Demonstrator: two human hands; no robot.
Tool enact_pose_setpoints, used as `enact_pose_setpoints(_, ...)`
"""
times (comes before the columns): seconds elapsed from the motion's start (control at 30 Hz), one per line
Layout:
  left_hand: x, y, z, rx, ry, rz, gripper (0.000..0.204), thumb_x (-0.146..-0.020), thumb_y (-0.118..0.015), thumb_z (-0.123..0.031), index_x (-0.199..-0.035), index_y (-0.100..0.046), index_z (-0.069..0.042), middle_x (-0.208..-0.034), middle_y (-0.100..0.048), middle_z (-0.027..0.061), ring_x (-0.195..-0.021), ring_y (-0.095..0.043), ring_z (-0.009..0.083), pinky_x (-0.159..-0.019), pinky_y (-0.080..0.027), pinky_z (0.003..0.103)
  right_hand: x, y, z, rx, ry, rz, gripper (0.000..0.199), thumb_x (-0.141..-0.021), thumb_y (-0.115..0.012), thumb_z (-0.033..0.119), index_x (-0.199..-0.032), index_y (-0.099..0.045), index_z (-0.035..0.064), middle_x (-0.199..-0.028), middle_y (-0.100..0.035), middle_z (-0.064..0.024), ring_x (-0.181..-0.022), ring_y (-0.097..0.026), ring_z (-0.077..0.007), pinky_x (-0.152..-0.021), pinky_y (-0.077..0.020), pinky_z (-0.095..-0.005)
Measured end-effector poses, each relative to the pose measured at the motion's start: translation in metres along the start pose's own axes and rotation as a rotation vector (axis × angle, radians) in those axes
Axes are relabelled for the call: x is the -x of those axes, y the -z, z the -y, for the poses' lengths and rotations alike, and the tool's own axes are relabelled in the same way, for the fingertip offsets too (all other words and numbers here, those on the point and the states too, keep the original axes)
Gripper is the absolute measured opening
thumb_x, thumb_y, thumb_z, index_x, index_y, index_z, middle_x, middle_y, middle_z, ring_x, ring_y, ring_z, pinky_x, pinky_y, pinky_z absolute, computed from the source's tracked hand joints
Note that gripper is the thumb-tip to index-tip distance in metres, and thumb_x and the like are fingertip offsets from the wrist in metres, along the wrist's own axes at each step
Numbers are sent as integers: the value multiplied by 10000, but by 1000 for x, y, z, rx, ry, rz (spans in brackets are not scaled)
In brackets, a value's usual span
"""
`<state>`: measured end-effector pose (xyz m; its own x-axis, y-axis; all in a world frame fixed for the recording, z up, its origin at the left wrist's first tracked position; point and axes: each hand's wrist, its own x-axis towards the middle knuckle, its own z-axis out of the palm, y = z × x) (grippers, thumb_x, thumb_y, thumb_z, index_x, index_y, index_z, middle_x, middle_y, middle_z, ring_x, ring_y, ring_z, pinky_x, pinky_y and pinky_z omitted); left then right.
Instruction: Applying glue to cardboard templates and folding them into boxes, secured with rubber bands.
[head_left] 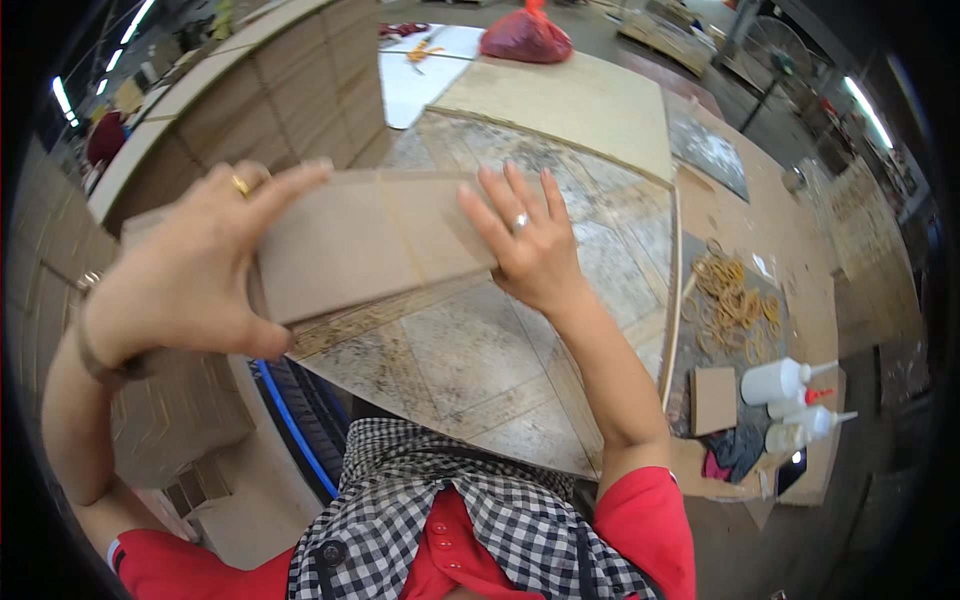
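Observation:
A flat, brown, wood-coloured rectangular board or stack (345, 245) is held above the patterned tabletop (470, 360). A thin yellowish rubber band (405, 235) runs across its middle. My left hand (200, 265), with a gold ring, spans the left end, thumb at the near edge and index finger along the far edge. At the right end lies my right hand (530, 235), its fingers stretched and spread, touching the end of the piece. Whether the piece is one board or several layers I cannot tell. Its underside is hidden.
Loose rubber bands (735, 300) lie at the right, beyond the tabletop's raised edge. White squeeze bottles (775, 382), a small brown block (713, 400) and a dark cloth (735, 450) sit nearer. Tall stacked panels (270, 95) stand back left; a red bag (527, 38) is far.

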<state>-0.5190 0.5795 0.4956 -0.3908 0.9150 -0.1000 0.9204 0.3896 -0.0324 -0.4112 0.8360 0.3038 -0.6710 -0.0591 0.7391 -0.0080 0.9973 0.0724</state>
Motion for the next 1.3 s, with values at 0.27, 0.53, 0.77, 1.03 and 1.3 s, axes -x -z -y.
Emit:
enact_pose_setpoints(0.27,-120,-188,-5,420,-500,264,1101,-521,-790,-304,-1450,-234,-103,-1287,-385,280,-1200,-385,407,-1010,-355,437,135,61,-15,-110,-346,820,827,-650,-765,190,-1386,-389,140,-1425,-374,-163,-1348,-303,-363,-1102,-189,-562)
enact_pose_setpoints(0.53,-208,-254,-26,386,-763,96,1144,-497,-845,-355,-1449,-251,-135,-1338,-344,266,-1226,-346,417,-1055,-288,478,149,74,-73,-74,-656,1132,1212,-520,-844,439,-1479,-166,141,-1480,-233,-223,-1378,-218,-380,-1104,-154,-573)
enact_pose_setpoints(0.77,-199,-245,-13,161,-721,102,1120,-509,-823,-317,-1457,-246,-168,-1355,-340,256,-1223,-354,417,-1048,-297,482,137,68,-72,52,-465,1229,1151,-545,-810,466,-1462,-217,103,-1306,-405,-278,-1206,-422,-398,-991,-318,-524)
enact_pose_setpoints(1.03,-334,-232,-10,238,-684,108,1101,-477,-768,-237,-1451,-258,-196,-1322,-359,263,-1167,-400,417,-992,-368,469,101,18,-198,98,-449,1079,1078,-557,-776,420,-1448,-250,118,-1294,-436,-258,-1173,-451,-387,-1030,-305,-498)
enact_pose_setpoints(1.3,-385,-216,-4,161,-675,109,1098,-508,-787,-268,-1457,-243,-166,-1332,-366,265,-1205,-399,385,-1022,-364,405,86,-2,-238,78,-564,1144,1069,-557,-788,407,-1452,-264,146,-1340,-410,-252,-1174,-440,-447,-1041,-333,-460)
